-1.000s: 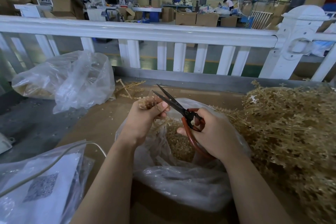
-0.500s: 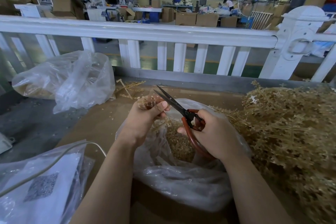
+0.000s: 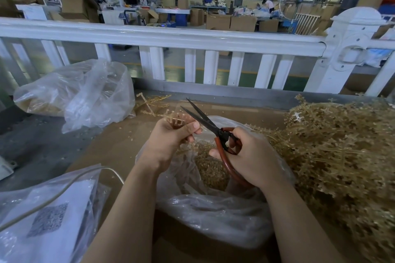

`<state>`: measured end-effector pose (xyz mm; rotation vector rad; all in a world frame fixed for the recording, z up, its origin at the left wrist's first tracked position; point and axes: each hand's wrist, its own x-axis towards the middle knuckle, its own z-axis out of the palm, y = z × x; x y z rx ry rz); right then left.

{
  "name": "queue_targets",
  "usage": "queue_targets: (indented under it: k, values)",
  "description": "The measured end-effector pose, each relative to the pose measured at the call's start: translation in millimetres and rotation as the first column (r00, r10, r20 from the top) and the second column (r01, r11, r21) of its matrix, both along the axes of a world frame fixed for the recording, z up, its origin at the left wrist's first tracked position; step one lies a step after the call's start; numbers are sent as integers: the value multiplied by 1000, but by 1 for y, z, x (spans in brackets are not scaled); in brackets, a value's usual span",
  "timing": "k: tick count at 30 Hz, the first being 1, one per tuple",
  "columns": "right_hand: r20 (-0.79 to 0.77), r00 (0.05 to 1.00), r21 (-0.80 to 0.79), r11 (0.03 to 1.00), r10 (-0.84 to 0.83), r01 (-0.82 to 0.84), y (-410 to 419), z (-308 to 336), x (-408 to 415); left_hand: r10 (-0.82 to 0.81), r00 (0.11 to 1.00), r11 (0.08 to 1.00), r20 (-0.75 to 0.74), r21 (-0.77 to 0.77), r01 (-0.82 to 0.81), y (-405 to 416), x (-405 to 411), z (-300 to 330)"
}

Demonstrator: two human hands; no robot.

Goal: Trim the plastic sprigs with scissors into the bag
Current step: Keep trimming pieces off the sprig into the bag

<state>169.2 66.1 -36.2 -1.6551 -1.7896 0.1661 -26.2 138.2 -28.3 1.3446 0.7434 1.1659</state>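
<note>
Head view gives us a clear plastic bag [image 3: 213,215] lying open on the brown tabletop [image 3: 119,145] near us, with a heap of small golden trimmings [image 3: 210,168] inside it. At far left a second clear bag [image 3: 85,96] slumps, golden stuff showing dimly through it. We see our left hand [image 3: 168,143], its grip pinching a golden sprig [image 3: 177,118] between thumb and curled fingers, just above the open bag. Our right hand [image 3: 254,158] curls its grip round the red handles of the scissors [image 3: 215,132], whose dark blades stand slightly apart beside the sprig. A big pile of untrimmed sprigs [image 3: 342,156] runs off the right edge. At near left, a bag with a printed sheet [image 3: 49,218] is cut off; its print is unreadable.
</note>
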Motion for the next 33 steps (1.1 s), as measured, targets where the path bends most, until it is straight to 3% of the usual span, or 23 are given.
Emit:
queue_targets:
  k: [16, 33]
  values:
    - [29, 999, -11, 1000, 14, -14, 4, -5, 1, 3, 999, 999, -50, -54, -6, 1, 3, 0]
    - [-76, 993, -11, 996, 86, -87, 4, -9, 9, -31, 999, 996, -19, -80, 29, -4, 2, 6]
